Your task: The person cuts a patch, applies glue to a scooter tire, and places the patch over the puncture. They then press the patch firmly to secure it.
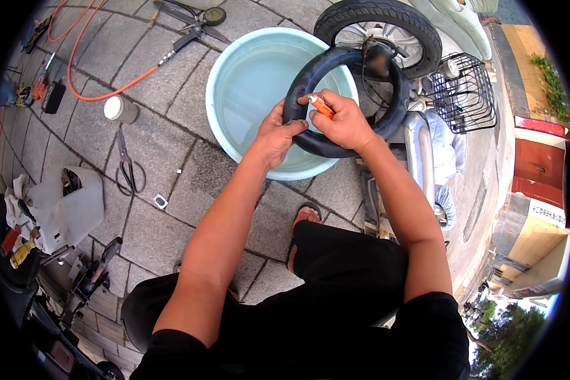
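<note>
A black inner tube (396, 117) with a blue line around it hangs over the right side of a pale green basin (218, 123) with water in it. My left hand (275, 136) is closed around the tube's left side, the thumb lying on top. In my right hand (347, 123) is an orange pen-shaped tool (321, 106) with a whitish end, held just above the tube near my left thumb. The right index finger reaches to the tube's surface. My fingers hide the tool's other end, so its exact kind is unclear.
Beyond the basin lies a wheel with a tyre (427, 38), beside a black wire basket (468, 92). On the paving to the left are scissors (128, 168), a lidded white cup (120, 109), an orange air hose (117, 88) and a cut white plastic container (85, 202).
</note>
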`<state>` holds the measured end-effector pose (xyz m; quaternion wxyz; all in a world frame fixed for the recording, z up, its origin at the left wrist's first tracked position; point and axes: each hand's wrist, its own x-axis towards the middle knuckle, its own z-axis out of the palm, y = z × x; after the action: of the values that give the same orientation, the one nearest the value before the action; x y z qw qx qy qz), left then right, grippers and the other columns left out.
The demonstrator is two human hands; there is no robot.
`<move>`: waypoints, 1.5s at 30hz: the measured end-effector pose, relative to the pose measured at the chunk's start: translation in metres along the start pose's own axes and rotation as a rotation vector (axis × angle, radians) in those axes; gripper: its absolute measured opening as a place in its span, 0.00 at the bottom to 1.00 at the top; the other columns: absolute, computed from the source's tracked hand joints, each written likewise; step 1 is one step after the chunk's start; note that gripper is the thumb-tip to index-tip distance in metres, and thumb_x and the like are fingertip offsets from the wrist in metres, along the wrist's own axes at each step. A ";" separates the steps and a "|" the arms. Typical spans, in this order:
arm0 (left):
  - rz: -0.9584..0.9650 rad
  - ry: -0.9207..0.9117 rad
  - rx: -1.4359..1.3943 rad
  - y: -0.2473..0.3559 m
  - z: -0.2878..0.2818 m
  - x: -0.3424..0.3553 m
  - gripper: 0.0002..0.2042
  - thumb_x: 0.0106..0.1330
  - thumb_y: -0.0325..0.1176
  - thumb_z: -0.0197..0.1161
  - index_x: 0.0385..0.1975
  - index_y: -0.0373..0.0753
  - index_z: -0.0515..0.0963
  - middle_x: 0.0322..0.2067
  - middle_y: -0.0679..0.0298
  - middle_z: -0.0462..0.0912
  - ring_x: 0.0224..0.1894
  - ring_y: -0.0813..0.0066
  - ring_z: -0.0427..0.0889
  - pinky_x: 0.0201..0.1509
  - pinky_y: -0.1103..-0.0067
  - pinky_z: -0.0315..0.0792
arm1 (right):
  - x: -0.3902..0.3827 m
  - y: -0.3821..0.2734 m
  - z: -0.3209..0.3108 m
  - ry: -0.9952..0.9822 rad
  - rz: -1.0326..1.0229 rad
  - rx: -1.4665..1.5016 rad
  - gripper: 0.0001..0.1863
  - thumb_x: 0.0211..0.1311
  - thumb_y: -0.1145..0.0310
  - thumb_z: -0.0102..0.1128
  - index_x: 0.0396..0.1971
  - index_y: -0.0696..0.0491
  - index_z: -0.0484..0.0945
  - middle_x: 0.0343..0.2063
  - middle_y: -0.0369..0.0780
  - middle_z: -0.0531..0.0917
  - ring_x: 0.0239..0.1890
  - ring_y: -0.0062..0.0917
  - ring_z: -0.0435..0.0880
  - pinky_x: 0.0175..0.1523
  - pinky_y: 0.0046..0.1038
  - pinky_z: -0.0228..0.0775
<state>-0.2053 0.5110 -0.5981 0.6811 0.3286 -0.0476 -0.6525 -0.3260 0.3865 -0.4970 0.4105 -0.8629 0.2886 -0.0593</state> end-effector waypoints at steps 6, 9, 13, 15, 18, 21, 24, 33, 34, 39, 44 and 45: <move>0.002 0.005 0.017 -0.004 -0.004 0.003 0.33 0.67 0.18 0.64 0.72 0.45 0.65 0.49 0.67 0.79 0.49 0.78 0.81 0.57 0.72 0.75 | 0.007 -0.002 -0.001 0.052 0.075 0.001 0.14 0.66 0.71 0.63 0.50 0.53 0.85 0.27 0.31 0.75 0.29 0.13 0.70 0.37 0.22 0.68; 0.002 -0.013 0.022 -0.003 -0.003 0.002 0.34 0.67 0.19 0.64 0.73 0.45 0.64 0.48 0.68 0.79 0.48 0.78 0.80 0.56 0.72 0.75 | 0.006 -0.001 0.003 0.040 0.061 0.035 0.13 0.66 0.71 0.63 0.49 0.53 0.85 0.26 0.31 0.75 0.29 0.12 0.70 0.37 0.21 0.67; 0.009 0.020 0.033 -0.005 -0.003 0.003 0.34 0.66 0.19 0.64 0.73 0.45 0.64 0.45 0.69 0.78 0.46 0.79 0.80 0.55 0.72 0.75 | 0.005 0.004 -0.004 0.042 0.110 0.031 0.12 0.66 0.71 0.64 0.49 0.53 0.85 0.26 0.30 0.75 0.29 0.12 0.70 0.36 0.21 0.67; 0.009 0.018 0.040 -0.006 -0.003 0.004 0.34 0.66 0.19 0.64 0.73 0.45 0.64 0.44 0.69 0.77 0.46 0.79 0.79 0.55 0.71 0.74 | 0.007 0.001 -0.006 0.072 0.084 0.037 0.11 0.66 0.71 0.63 0.46 0.53 0.85 0.26 0.30 0.75 0.28 0.12 0.69 0.35 0.22 0.66; 0.005 0.014 0.049 -0.004 -0.003 0.003 0.34 0.67 0.19 0.64 0.73 0.45 0.64 0.44 0.69 0.77 0.45 0.79 0.79 0.54 0.71 0.74 | 0.011 -0.005 -0.003 0.067 0.079 0.016 0.10 0.66 0.71 0.63 0.46 0.53 0.85 0.25 0.29 0.73 0.28 0.12 0.68 0.34 0.22 0.65; -0.001 0.034 0.043 0.002 0.003 -0.001 0.35 0.65 0.18 0.64 0.74 0.43 0.64 0.42 0.69 0.76 0.42 0.81 0.78 0.51 0.76 0.74 | 0.005 0.005 -0.008 0.038 0.136 0.013 0.11 0.66 0.71 0.63 0.47 0.53 0.85 0.25 0.29 0.74 0.28 0.12 0.69 0.35 0.21 0.66; 0.003 0.022 0.019 0.001 0.005 -0.002 0.34 0.65 0.17 0.63 0.73 0.42 0.65 0.44 0.68 0.77 0.42 0.82 0.78 0.50 0.79 0.74 | 0.003 0.005 -0.003 0.040 0.053 0.066 0.11 0.65 0.71 0.63 0.46 0.54 0.84 0.26 0.30 0.74 0.29 0.12 0.69 0.36 0.21 0.66; 0.007 0.023 0.023 0.005 0.008 -0.005 0.31 0.65 0.16 0.63 0.69 0.43 0.69 0.49 0.67 0.79 0.46 0.80 0.79 0.51 0.79 0.74 | -0.002 0.002 -0.002 -0.024 0.098 0.048 0.11 0.65 0.72 0.63 0.46 0.55 0.84 0.25 0.30 0.74 0.29 0.12 0.69 0.36 0.21 0.66; 0.000 0.023 0.040 0.004 0.007 -0.005 0.31 0.65 0.16 0.63 0.70 0.44 0.69 0.49 0.67 0.79 0.46 0.80 0.79 0.51 0.78 0.74 | -0.003 0.006 -0.003 -0.009 0.086 0.061 0.11 0.64 0.73 0.63 0.46 0.55 0.84 0.25 0.30 0.74 0.29 0.12 0.69 0.36 0.21 0.66; 0.017 0.043 0.012 0.002 0.009 -0.001 0.34 0.64 0.17 0.64 0.71 0.45 0.67 0.47 0.69 0.77 0.43 0.82 0.76 0.48 0.80 0.72 | 0.002 -0.006 0.003 -0.004 0.043 0.156 0.11 0.63 0.73 0.62 0.45 0.55 0.84 0.25 0.30 0.74 0.29 0.12 0.70 0.36 0.21 0.66; 0.005 0.023 0.032 -0.002 0.001 0.000 0.34 0.66 0.17 0.64 0.72 0.45 0.66 0.46 0.68 0.77 0.45 0.78 0.79 0.52 0.75 0.75 | -0.005 0.004 -0.014 0.034 0.094 0.065 0.09 0.64 0.72 0.62 0.42 0.54 0.85 0.26 0.31 0.77 0.29 0.12 0.72 0.37 0.21 0.68; 0.005 0.027 0.040 -0.003 -0.002 0.002 0.33 0.67 0.17 0.64 0.72 0.46 0.66 0.47 0.67 0.78 0.46 0.77 0.80 0.54 0.73 0.76 | -0.006 0.007 -0.019 0.051 0.121 0.051 0.08 0.64 0.72 0.62 0.41 0.54 0.85 0.27 0.31 0.78 0.30 0.13 0.73 0.38 0.21 0.69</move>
<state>-0.2072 0.5104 -0.6015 0.6768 0.3508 -0.0522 -0.6451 -0.3403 0.3737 -0.4888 0.4276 -0.8314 0.3491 -0.0636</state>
